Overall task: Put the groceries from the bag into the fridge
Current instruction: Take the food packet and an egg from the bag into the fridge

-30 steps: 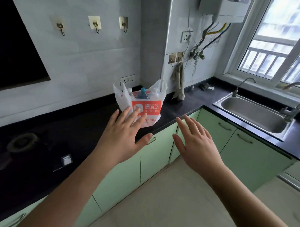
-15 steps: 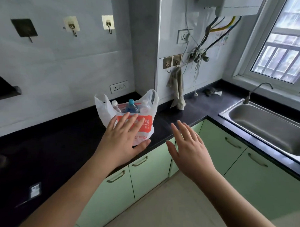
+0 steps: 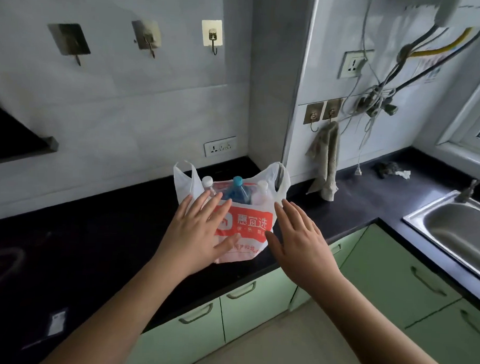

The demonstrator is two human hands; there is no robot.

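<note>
A white plastic bag (image 3: 242,231) with a red printed panel stands upright near the front edge of the black countertop (image 3: 109,231), close to the inner corner where the wall juts out. Its two handle loops stick up at either side, leaving the mouth open, so the contents show: a clear bottle with a white cap (image 3: 208,184) on the left, a blue-capped bottle (image 3: 237,190) in the middle and a pale bottle with a white cap (image 3: 261,192) on the right, all standing, probably propped by one another and the bag's walls. The left hand (image 3: 196,234) is in front of the bag's left side, fingers straight and spread, thumb low against the printed panel; whether it actually touches the plastic I cannot tell. The right hand (image 3: 299,238) hovers just beside the bag's right edge, fingers likewise straight and slightly apart, holding nothing. Placed on either flank like this, the hands seem set to steady or gather the bag. Nothing is out of it yet, and no fridge is in view. Farther off, a cloth (image 3: 326,163) hangs from a wall hook, and a steel sink (image 3: 449,232) sits at the right above green cabinet doors (image 3: 256,299).
</note>
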